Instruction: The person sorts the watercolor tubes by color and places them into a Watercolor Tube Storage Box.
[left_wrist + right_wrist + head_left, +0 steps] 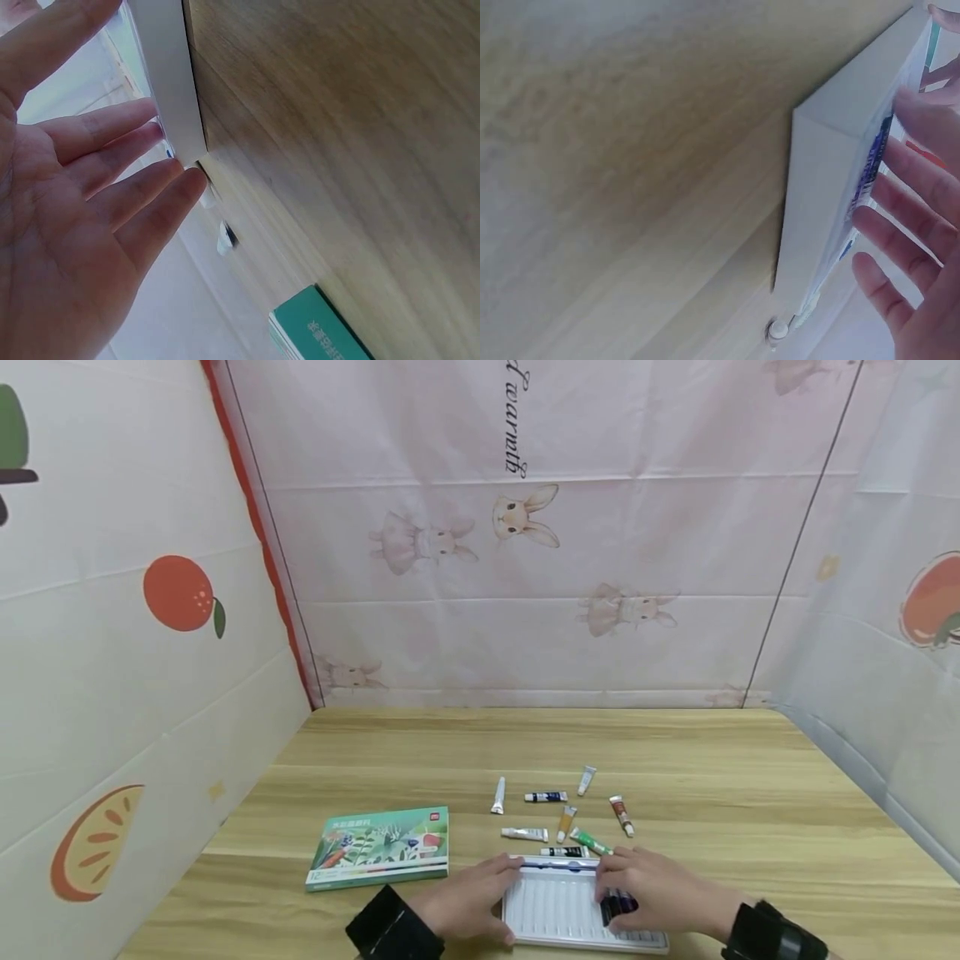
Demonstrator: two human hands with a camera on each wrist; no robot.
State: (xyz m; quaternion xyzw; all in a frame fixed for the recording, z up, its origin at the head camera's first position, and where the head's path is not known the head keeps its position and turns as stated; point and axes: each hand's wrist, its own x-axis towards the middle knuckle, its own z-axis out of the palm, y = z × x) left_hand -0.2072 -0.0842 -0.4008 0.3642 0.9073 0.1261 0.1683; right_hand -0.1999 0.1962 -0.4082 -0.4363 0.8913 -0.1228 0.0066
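A white ridged tray (558, 910) lies at the table's near edge. My left hand (472, 897) rests against its left side, and the straight fingers (161, 176) touch the tray's white rim (176, 90). My right hand (660, 893) lies over the tray's right part with its fingers (919, 180) loosely extended above the tray (817, 195). A dark paint tube (618, 906) sits in the tray under that hand. A blue tube (551, 863) lies along the tray's far slot.
Several paint tubes lie scattered beyond the tray, among them a green one (590, 841), an ochre one (566, 822) and a dark blue one (545, 797). A green paint box (378, 847) lies to the left. Fabric walls enclose the wooden table (675, 760).
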